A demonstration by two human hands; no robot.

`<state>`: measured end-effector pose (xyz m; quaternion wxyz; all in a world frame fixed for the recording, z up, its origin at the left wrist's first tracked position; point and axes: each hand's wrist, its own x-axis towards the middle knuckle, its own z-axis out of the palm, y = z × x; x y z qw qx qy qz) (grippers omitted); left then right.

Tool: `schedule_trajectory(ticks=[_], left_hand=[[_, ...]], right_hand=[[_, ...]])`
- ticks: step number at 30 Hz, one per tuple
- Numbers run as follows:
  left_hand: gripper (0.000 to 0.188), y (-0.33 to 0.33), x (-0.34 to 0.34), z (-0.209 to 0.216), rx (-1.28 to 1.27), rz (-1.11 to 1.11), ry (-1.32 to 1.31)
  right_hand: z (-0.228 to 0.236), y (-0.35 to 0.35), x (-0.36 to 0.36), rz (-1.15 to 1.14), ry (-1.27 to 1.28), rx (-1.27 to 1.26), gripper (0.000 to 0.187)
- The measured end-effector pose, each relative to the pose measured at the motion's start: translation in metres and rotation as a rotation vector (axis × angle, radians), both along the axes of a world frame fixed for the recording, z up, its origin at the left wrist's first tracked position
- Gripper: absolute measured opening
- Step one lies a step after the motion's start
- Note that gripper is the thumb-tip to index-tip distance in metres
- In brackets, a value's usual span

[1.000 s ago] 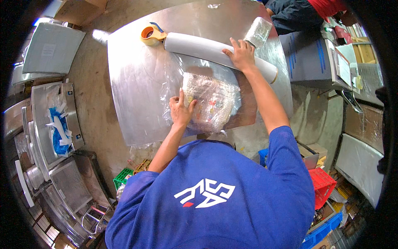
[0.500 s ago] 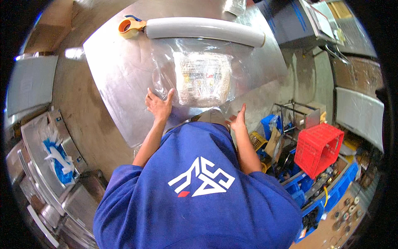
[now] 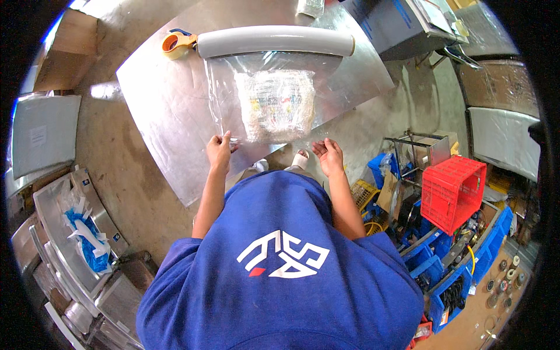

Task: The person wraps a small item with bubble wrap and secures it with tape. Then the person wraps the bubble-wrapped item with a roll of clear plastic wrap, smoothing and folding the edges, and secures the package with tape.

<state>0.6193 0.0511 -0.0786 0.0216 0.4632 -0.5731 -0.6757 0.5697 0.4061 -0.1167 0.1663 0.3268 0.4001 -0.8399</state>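
Observation:
A bundle wrapped in clear plastic [image 3: 277,105] lies on a sheet of clear plastic film [image 3: 223,76] that runs toward me from a thick film roll [image 3: 274,41]. My left hand [image 3: 219,153] pinches the near left corner of the film, just below the bundle. Across from it, my right hand [image 3: 329,156] has its fingers bent at the near right corner, closed on the thin film edge as far as it shows. Both hands hang at the near edge of a shiny metal table [image 3: 157,111]. An orange tape dispenser [image 3: 177,45] touches the roll's left end.
On the right stand a red crate [image 3: 452,192], blue bins [image 3: 452,297] with loose parts, and a metal-framed rack [image 3: 423,154]. A grey box-shaped machine [image 3: 396,26] is at the far right. Metal trays [image 3: 64,233] with blue plastic lie left. My foot [image 3: 300,157] shows below the table edge.
Both hands have gone from spread fingers beside the film to bent fingers at its near corners. The film looks straighter along its left side, and the whole view has shifted slightly.

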Motion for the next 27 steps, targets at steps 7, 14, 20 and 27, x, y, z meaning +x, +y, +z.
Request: schedule_trajectory(ticks=[7,14,20,27], left_hand=[[0.044,0.006,0.007,0.007,0.002,0.064,-0.066],[0.04,0.011,0.025,-0.011,-0.068,0.031,0.03],[0.04,0.047,0.014,0.022,-0.061,0.244,0.167],[0.06,0.05,-0.003,0.039,-0.169,0.189,0.156]], right_hand=[[0.003,0.004,0.008,0.098,0.021,0.174,0.015],[0.004,0.01,0.0,0.302,-0.005,0.342,0.017],[0.018,0.009,-0.017,0.239,0.232,0.387,0.017],[0.039,-0.011,-0.05,0.307,0.289,0.471,0.015]])
